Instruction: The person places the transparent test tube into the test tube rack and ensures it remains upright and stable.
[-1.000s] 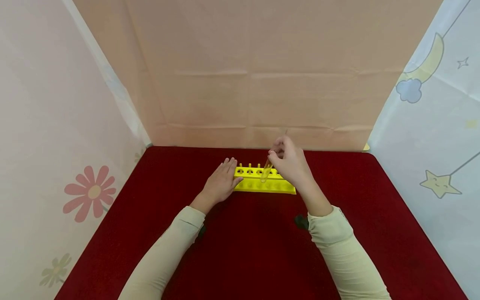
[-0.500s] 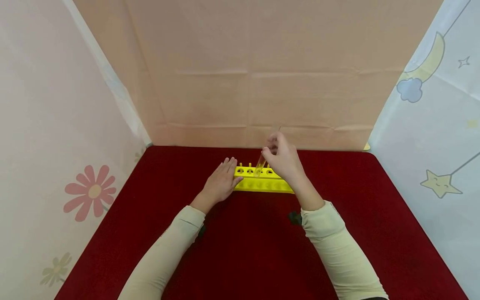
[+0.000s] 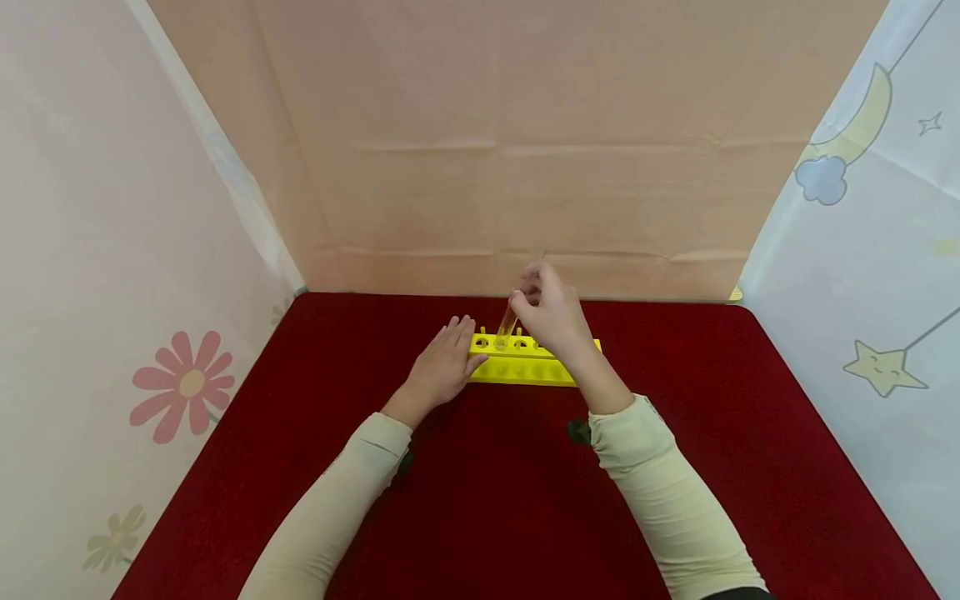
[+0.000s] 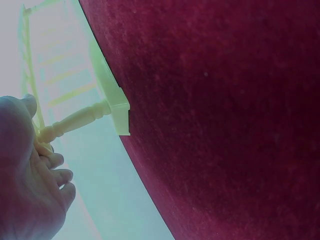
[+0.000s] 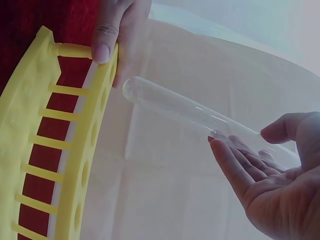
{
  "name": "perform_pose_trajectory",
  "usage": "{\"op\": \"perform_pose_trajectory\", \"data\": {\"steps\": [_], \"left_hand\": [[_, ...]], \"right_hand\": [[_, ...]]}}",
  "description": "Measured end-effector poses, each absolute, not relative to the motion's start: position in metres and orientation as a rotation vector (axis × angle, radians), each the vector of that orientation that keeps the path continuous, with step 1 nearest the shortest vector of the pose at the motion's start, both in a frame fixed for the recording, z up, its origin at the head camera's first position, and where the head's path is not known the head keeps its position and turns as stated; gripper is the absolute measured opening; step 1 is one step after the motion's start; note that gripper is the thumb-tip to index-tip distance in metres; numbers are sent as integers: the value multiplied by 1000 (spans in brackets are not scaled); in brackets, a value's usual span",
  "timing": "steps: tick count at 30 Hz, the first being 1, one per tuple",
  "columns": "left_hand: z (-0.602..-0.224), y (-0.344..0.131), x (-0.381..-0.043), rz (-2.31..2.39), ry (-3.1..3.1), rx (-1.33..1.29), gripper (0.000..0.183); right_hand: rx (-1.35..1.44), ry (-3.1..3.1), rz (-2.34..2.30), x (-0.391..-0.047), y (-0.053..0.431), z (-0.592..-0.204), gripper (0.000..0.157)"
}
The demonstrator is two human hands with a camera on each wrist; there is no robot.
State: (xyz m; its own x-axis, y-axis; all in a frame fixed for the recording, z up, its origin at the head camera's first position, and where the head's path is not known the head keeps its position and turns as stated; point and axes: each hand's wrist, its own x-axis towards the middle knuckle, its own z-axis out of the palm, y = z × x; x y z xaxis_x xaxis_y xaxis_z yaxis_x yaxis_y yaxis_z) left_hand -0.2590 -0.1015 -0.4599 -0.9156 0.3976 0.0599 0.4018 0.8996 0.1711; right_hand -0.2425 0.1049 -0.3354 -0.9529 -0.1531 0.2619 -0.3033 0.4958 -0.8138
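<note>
A yellow test tube rack (image 3: 525, 372) lies across the cloth, with a row of holes in its top bar and pegs along it. My left hand (image 3: 437, 367) holds the rack's left end; in the right wrist view the thumb (image 5: 102, 52) lies on the top bar, with a fingertip showing beyond it. My right hand (image 3: 553, 315) pinches a clear glass test tube (image 5: 175, 104) between thumb and fingers. The tube slants with its rounded end downward, overlapping the second hole from the left in the head view. From the right wrist, that end shows just clear of the top bar.
Dark red cloth (image 3: 480, 500) covers the table. A tan backdrop (image 3: 480, 167) stands behind its far edge, and pale printed walls (image 3: 97, 250) close in both sides. Nearer than the rack, a small dark object (image 3: 578, 431) shows beside the right sleeve.
My right hand has moved left along the rack with the test tube, bringing its rounded end from around the middle holes to the second hole from the left. The left hand stays put.
</note>
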Motion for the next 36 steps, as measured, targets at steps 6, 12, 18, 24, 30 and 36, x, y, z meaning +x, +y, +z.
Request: {"op": "perform_pose_trajectory", "data": {"steps": [6,12,18,24,30,36], "left_hand": [[-460,-101,-260,-267,-3041,-644,76],[-460,-101,-259,-261,-3044,-650,75],[-459,-101,-259,-250,-3045,-644,75],[-459,-100,-259,-245,-3049,-639,76],[-457,-100,-259,-242,-3062,-636,76],[-458,-100,-259,-232,-3058,-635,76]], "right_hand": [[413,-2589,1452,-244,99,-335,31],[409,-2598,1439,-247,96,-336,31],[424,-2599,1423,-249,93,-338,31],[433,-2599,1415,-251,92,-339,30],[446,-2581,1417,-254,90,-341,30],[480,-2563,1415,-256,87,-345,30]]}}
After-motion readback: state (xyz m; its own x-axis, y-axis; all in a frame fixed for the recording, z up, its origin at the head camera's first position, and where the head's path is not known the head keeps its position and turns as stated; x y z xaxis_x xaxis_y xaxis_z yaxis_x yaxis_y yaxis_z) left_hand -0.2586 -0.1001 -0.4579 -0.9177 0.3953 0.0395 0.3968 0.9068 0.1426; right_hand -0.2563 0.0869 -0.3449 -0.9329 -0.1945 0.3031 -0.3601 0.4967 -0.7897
